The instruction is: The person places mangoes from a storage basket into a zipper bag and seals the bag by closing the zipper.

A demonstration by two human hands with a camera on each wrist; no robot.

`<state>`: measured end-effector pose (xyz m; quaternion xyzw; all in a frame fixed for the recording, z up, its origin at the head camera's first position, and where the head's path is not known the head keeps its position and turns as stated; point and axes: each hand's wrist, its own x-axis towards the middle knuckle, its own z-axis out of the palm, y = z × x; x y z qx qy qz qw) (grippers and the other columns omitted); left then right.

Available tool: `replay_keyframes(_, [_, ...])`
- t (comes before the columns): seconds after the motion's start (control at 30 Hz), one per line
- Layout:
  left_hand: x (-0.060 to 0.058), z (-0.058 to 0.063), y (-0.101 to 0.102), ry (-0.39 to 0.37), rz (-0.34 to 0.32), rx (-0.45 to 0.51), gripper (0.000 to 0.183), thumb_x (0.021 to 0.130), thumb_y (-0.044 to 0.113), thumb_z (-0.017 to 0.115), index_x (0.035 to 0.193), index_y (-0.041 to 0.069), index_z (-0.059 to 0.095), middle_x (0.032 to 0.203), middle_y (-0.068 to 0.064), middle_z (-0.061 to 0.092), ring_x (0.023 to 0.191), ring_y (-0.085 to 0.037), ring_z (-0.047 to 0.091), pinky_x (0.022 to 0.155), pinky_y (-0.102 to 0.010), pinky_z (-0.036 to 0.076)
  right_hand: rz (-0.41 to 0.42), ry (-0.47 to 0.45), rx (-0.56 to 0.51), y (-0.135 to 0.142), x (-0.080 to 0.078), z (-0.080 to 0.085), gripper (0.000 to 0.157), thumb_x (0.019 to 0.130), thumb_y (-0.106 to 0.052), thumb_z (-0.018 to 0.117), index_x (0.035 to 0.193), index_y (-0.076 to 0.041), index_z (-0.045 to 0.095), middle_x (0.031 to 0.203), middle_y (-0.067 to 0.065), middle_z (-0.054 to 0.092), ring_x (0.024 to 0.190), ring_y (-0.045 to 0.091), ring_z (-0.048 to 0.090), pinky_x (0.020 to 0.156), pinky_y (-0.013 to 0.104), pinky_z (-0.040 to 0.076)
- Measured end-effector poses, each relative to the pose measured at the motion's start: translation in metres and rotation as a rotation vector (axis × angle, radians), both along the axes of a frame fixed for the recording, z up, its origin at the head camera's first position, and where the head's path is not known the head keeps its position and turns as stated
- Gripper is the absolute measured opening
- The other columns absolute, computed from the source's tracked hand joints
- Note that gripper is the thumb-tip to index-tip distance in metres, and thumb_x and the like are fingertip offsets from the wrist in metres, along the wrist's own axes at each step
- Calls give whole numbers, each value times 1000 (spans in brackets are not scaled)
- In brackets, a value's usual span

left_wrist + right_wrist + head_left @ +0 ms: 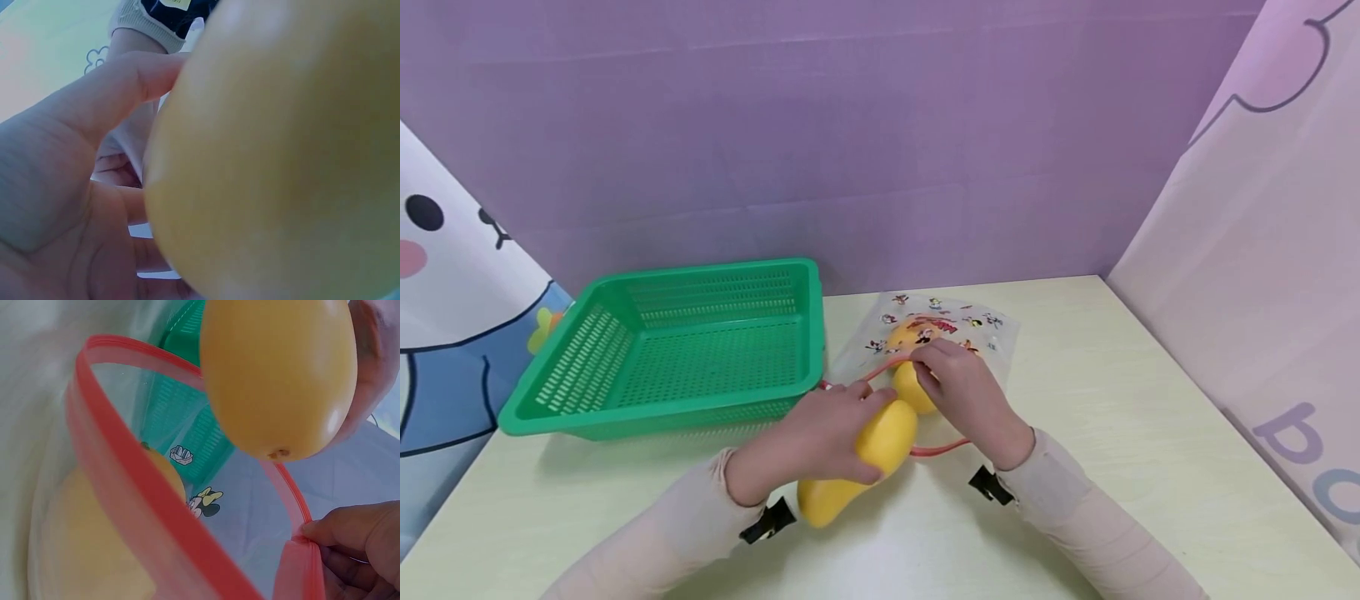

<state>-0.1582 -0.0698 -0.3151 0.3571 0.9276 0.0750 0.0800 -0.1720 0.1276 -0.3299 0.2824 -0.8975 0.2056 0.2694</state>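
My left hand (820, 437) grips a long yellow squash-shaped fruit (889, 437), thumb on its near side and fingers over the top. One rounded end points towards the bag and the other hangs low over the table. My right hand (966, 398) pinches the red zip edge (310, 550) of a clear bag (1002, 333) printed with cartoon figures. Its mouth gapes in the right wrist view, with the fruit's end beside the opening. Inside lie a yellow fruit (910, 390) and an orange-yellow one (904, 333). The fruit hides much of my left hand's fingers in the left wrist view.
A green plastic basket (662, 410) with slotted walls stands on the left of the pale table (1150, 417), its right edge close to the bag. A purple cloth backdrop (880, 150) rises behind, and printed cloths hang at both sides.
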Motion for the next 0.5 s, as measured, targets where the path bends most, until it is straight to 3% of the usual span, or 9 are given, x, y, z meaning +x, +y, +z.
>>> replay_keyframes(0.5, [1, -7, 22, 61, 3, -102, 81, 68, 49, 75, 136, 16, 45, 102, -3, 54, 80, -17, 49, 60, -30, 41, 5, -3, 0, 0, 0, -1, 13, 79, 0, 72, 91, -2, 67, 88, 7, 67, 77, 20, 63, 71, 29, 55])
